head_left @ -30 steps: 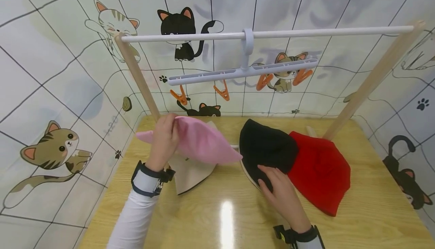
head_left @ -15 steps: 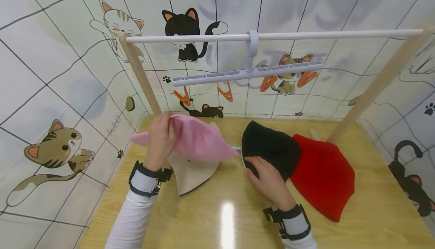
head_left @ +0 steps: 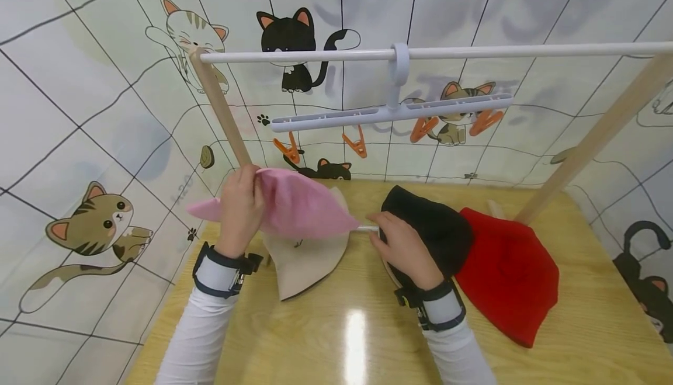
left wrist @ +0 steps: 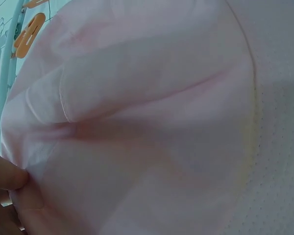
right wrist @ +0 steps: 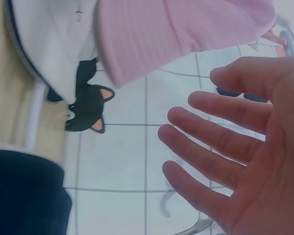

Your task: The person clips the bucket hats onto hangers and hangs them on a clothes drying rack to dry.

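Note:
A pink bucket hat point(head_left: 302, 207) hangs from my left hand point(head_left: 240, 207), which pinches its cloth between thumb and fingers. In the left wrist view the pink hat point(left wrist: 152, 112) fills most of the picture, with the thumb point(left wrist: 7, 174) at its edge. Under it on the table lies a cream hat point(head_left: 307, 262). My right hand point(head_left: 402, 245) is above the near edge of a black hat point(head_left: 433, 230), to the right of the pink one. Seen from the right wrist, the fingers point(right wrist: 206, 137) are spread and hold nothing, apart from the pink brim.
A red hat point(head_left: 507, 274) lies right of the black one on the wooden table point(head_left: 315, 338). Behind, a white rail point(head_left: 499, 52) on wooden posts carries a pale hanger point(head_left: 391, 113) with orange clips point(head_left: 423, 129). A patterned cat wall covering point(head_left: 284, 40) stands behind.
My right hand has moved up and left across the black hat toward the pink hat. The left hand has shifted slightly left and up, still pinching the pink hat.

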`<state>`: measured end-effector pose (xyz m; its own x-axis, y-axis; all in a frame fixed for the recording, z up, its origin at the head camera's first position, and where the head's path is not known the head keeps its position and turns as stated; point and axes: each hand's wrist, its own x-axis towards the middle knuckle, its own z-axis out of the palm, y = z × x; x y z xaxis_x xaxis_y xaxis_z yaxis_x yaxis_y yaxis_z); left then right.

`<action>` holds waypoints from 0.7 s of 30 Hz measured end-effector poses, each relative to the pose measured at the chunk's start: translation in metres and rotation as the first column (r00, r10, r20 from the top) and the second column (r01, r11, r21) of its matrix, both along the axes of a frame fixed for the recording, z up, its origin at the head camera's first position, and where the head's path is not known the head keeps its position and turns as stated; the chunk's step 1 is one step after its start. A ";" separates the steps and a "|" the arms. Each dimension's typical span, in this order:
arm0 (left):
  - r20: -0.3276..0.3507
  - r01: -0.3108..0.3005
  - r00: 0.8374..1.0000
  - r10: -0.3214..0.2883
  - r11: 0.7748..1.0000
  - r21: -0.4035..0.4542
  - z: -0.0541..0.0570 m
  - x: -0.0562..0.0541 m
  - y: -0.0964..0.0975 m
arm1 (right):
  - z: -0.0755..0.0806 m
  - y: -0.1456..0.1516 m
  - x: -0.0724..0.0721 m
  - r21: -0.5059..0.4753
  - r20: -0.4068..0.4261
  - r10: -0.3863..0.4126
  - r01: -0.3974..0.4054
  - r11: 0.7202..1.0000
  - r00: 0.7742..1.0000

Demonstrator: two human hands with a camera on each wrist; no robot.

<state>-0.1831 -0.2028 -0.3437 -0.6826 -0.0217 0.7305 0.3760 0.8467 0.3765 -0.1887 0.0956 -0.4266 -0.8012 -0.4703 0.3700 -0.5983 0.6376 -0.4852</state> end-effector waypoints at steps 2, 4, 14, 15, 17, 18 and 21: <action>0.002 0.005 1.000 -0.005 1.000 0.002 0.000 0.000 -0.001 | 0.006 -0.004 -0.003 0.010 0.000 0.012 -0.012 1.000 1.000; 0.002 0.015 1.000 -0.015 1.000 0.001 0.000 0.000 -0.002 | 0.012 -0.010 -0.006 0.020 -0.007 0.019 -0.019 1.000 1.000; 0.006 0.072 0.997 -0.072 0.997 -0.003 -0.001 -0.007 -0.011 | 0.049 -0.041 -0.013 0.053 -0.035 0.071 -0.069 0.996 0.997; 0.007 0.077 0.997 -0.077 0.997 -0.001 -0.001 -0.008 -0.012 | 0.053 -0.043 -0.013 0.053 -0.041 0.079 -0.076 0.996 0.996; 0.007 0.087 0.996 -0.087 0.996 0.005 0.000 -0.009 -0.015 | 0.059 -0.048 -0.015 0.053 -0.062 0.095 -0.091 0.994 0.994; 0.006 0.092 0.996 -0.092 0.996 0.006 0.000 -0.009 -0.016 | 0.061 -0.049 -0.015 0.048 -0.072 0.104 -0.100 0.994 0.992; 0.008 0.105 0.994 -0.105 0.994 0.009 0.000 -0.012 -0.020 | 0.069 -0.054 -0.017 0.042 -0.087 0.128 -0.125 0.991 0.988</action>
<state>-0.1948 -0.2227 -0.3433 -0.6879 0.0439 0.7245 0.4589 0.7996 0.3873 -0.2055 0.0413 -0.3577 -0.6988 -0.5801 0.4186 -0.7153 0.5702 -0.4040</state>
